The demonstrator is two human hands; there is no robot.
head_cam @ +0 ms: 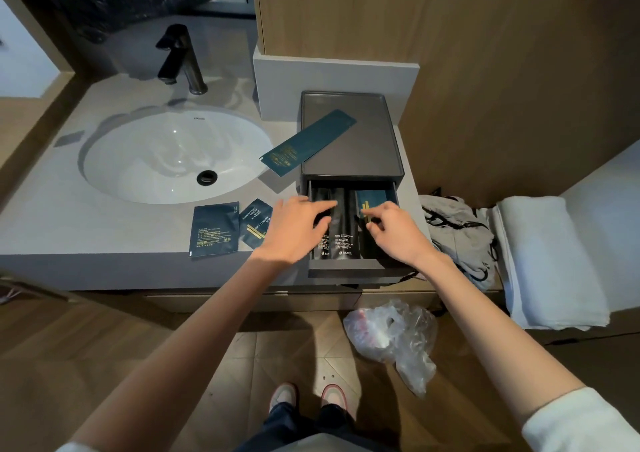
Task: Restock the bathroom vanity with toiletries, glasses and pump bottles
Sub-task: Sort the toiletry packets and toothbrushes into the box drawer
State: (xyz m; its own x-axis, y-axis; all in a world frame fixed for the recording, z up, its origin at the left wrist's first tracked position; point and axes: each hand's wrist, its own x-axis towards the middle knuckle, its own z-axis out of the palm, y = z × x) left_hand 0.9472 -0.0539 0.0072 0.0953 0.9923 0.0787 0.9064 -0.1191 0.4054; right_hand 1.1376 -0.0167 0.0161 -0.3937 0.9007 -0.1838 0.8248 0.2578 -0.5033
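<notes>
A dark grey drawer box (353, 160) stands on the vanity counter with its drawer (349, 268) pulled out toward me. Black sachets (341, 237) lie in the drawer's left part and a teal packet (372, 198) in its right part. My left hand (294, 228) rests with spread fingers on the black sachets. My right hand (391, 228) hovers over the right part, its fingertips pinched at the teal packet's lower edge. A long teal packet (308, 143) lies slanted across the box's top and the counter. Two square teal sachets (214, 228) (254, 224) lie near the counter's front edge.
The white basin (173, 157) and a dark tap (181, 58) fill the counter's left. A crumpled grey bag (457, 233) and folded white towels (547, 261) sit right of the box. A clear plastic bag (394, 337) lies on the wooden floor by my feet.
</notes>
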